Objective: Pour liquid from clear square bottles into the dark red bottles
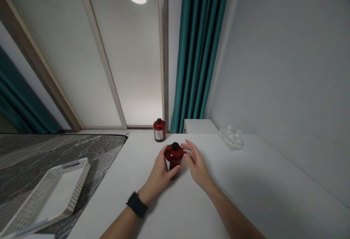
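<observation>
Behind the hands, just above the centre of the table's far edge, a second red bottle with a white label stands upright on the white table. Right of it, a white cabinet sits beneath a teal curtain, and a clear, lumpy object lies near the wall. At lower left, a white perforated basket rests on a grey patterned surface, its pale floor showing. In the lower centre, the left hand grips the black-capped red bottle, partly covering its body; the dark red walls hide any contents. The right hand is open beside it, fingers curved; whether they touch it, I cannot tell
</observation>
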`<state>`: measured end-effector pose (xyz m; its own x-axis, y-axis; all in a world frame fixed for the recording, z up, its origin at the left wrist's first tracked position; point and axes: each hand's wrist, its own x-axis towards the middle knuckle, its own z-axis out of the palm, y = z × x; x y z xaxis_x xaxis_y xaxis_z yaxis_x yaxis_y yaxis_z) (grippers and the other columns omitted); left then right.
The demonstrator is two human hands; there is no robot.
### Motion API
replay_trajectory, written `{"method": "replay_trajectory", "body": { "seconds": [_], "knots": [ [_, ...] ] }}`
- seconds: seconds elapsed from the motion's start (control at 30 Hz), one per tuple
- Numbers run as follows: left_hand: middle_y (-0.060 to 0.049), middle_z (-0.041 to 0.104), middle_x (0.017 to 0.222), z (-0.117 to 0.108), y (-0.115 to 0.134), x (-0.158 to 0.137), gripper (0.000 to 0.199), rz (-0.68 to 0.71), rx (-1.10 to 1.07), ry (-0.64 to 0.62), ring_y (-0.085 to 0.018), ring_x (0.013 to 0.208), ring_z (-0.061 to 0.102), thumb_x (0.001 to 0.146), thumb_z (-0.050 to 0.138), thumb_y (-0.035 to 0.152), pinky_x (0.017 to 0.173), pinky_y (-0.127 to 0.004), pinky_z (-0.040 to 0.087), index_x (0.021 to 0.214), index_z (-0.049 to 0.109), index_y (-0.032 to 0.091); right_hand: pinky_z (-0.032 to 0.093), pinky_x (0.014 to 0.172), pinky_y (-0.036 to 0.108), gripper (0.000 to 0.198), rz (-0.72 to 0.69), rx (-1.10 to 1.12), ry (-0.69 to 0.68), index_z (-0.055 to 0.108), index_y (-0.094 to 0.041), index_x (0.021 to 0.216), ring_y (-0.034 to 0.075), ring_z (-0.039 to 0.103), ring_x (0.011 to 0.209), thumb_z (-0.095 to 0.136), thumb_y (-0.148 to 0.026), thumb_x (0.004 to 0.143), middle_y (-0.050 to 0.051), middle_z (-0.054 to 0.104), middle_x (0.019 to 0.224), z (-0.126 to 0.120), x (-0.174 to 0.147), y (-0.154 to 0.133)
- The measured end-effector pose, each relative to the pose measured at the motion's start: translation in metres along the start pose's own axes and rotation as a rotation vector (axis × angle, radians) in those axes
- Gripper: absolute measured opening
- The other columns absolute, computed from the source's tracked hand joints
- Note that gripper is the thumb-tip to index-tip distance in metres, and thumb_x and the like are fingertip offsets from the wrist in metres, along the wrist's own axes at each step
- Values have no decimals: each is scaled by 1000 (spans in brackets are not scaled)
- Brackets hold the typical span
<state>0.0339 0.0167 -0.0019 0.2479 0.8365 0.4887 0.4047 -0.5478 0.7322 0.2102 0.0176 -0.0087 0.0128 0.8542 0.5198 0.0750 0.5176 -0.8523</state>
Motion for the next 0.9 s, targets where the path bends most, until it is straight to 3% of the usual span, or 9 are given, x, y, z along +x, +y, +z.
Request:
{"method": "replay_trajectory", "body": {
  "seconds": [0.1,0.23,0.33,0.47,0.6,0.73,0.9],
  "knots": [
    [-15,52,142,-1,2,4,66,-128,-240,25,-31,130,52,85,70,29,109,-50,41,141,37,21,49,107,44,41,59,-32,-88,53,-25,138,24,60,125,53,-32,97,11,61,138,0,-3,5],
    [-14,53,139,1,0,5,61,-238,-381,38,-31,125,55,83,72,34,99,-47,49,136,43,22,36,118,47,58,120,-7,-252,40,-26,149,26,47,139,58,-30,94,9,48,152,1,-5,7],
    [-12,54,136,1,-4,6,55,-217,-397,37,-29,125,54,87,67,36,96,-43,51,136,45,22,31,121,50,77,146,26,-312,31,-27,154,27,42,144,67,-26,86,8,41,158,2,-5,4],
    [-10,59,126,-10,-8,10,32,-114,-245,164,-25,114,57,100,45,38,93,-41,49,128,52,22,35,118,52,89,135,-144,-244,32,-31,153,30,47,138,74,-16,76,9,46,151,0,-4,2],
    [-6,60,97,-29,-11,15,19,29,43,249,-23,91,55,99,47,34,78,-36,45,103,59,20,43,112,50,92,-45,-426,-245,34,-36,152,29,54,127,77,-12,74,9,51,138,-9,-2,3],
    [-3,55,80,-37,-15,16,19,136,258,165,-22,80,50,98,50,32,73,-34,40,84,54,20,47,107,55,93,-275,-679,-257,31,-40,153,32,54,124,77,-13,78,10,52,137,-20,2,7],
    [-1,51,75,-36,-17,15,25,153,415,80,-22,75,47,101,45,30,69,-33,37,78,48,21,51,100,56,91,-444,-835,-287,27,-37,156,34,57,121,77,-17,82,12,57,135,-23,6,4]
  ]
}}
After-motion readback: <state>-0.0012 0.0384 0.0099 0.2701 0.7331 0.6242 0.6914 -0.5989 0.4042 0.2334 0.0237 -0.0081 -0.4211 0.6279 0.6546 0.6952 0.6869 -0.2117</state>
